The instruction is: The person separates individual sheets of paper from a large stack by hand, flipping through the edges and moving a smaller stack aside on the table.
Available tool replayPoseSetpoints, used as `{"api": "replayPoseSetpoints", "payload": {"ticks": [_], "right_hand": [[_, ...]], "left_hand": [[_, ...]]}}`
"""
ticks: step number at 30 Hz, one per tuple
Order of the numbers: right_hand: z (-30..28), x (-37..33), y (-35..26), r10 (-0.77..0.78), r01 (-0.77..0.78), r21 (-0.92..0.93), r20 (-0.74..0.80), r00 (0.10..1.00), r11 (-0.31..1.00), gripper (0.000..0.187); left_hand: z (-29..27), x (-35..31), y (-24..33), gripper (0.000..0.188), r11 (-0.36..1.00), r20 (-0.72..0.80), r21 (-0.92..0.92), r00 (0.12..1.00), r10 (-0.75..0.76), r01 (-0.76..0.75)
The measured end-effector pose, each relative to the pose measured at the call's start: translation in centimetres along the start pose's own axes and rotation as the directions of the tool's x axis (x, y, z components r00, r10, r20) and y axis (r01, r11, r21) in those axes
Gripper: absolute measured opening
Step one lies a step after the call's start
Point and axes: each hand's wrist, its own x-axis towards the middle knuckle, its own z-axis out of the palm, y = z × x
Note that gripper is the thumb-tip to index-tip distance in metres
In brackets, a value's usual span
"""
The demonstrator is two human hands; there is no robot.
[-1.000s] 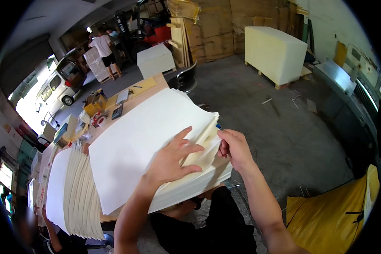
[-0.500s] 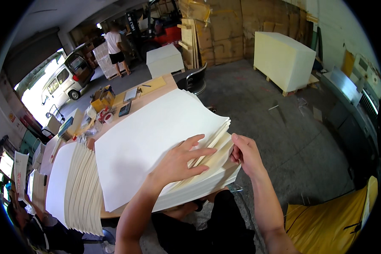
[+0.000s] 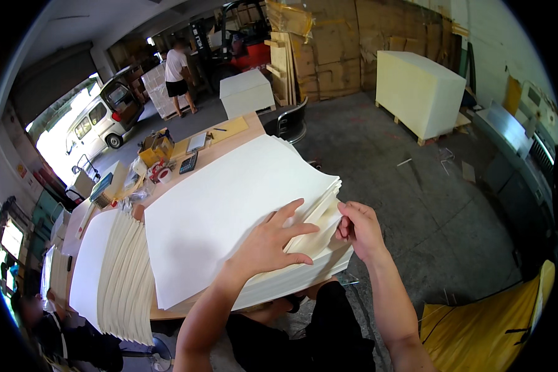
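Observation:
A thick stack of large white paper sheets (image 3: 223,198) lies on the table before me, its edges fanned and lifted at the right corner. My left hand (image 3: 273,239) rests on top with fingers spread, thumb and fingertips by the lifted edges. At that corner my right hand (image 3: 358,229) is closed, thumb against curled fingers, pinching the edge of the cream-looking sheets (image 3: 319,229). How many sheets it grips is hidden. To the left, a second stack of paper (image 3: 121,279) is fanned out in uneven layers.
On the wooden table (image 3: 245,127) are a calculator (image 3: 188,163), tape rolls (image 3: 163,173) and a yellow box (image 3: 156,149). A black chair (image 3: 291,121) stands behind. Wrapped pallet stacks (image 3: 418,93), a forklift (image 3: 242,53) and a standing person (image 3: 177,74) are farther off. Another person (image 3: 74,335) works at lower left.
My left hand has shifted slightly down and right, its thumb lower along the sheet edges. My right hand stays at the corner. At far left, an upright white sheet near the other person is gone.

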Motion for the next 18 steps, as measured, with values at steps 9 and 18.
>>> {"api": "replayPoseSetpoints", "payload": {"ticks": [9,18], "right_hand": [[-0.3,-0.6,-0.3,-0.051,0.051,-0.035,0.024,0.998,0.998,0.039],[-0.1,0.0,0.2,-0.015,0.015,-0.008,0.006,1.000,1.000,0.038]], "left_hand": [[0.3,0.1,-1.0,0.041,1.000,0.020,-0.024,1.000,0.011,-0.010],[0.4,-0.3,-1.0,0.040,0.999,0.008,0.009,0.999,0.034,-0.034]]}}
